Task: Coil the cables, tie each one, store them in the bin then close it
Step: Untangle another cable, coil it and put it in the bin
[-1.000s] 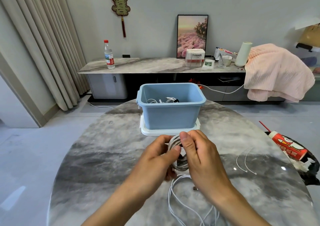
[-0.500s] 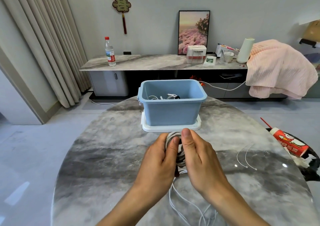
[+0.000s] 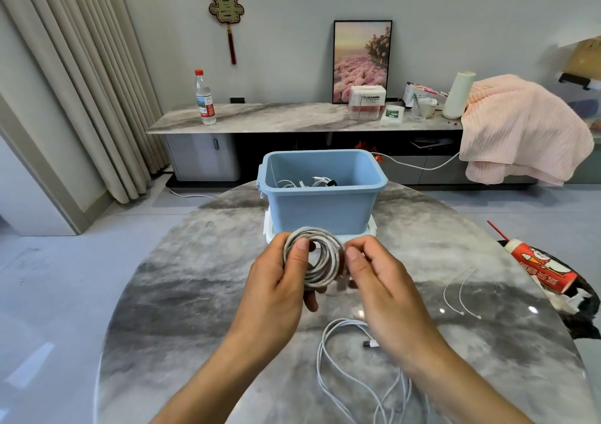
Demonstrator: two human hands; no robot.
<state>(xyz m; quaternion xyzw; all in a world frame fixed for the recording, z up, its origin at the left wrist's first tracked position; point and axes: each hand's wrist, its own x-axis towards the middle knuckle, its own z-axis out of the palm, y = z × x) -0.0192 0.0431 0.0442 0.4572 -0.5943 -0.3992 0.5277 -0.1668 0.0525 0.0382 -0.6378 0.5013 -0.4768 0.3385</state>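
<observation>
Cable coil (image 3: 317,256), grey, held upright just in front of bin (image 3: 320,207), above table (image 3: 195,293). Bin blue, lid off, seated on white lid (image 3: 270,233) near table's far edge; more cables (image 3: 305,183) inside. Bare marble left of bin, out to curved rim. Right of bin: two white ties (image 3: 458,293), then red carton (image 3: 541,269) at right rim. Nearer than bin, toward near edge: loose white cable (image 3: 351,365) sprawled flat, plug end beside right wrist.

Left hand (image 3: 279,288) curled round coil's left side, thumb pressed across strands in front. Right hand (image 3: 379,285) at coil's right side, fingers bent, thumb and forefinger close together; whether pinching cable, cannot tell.
</observation>
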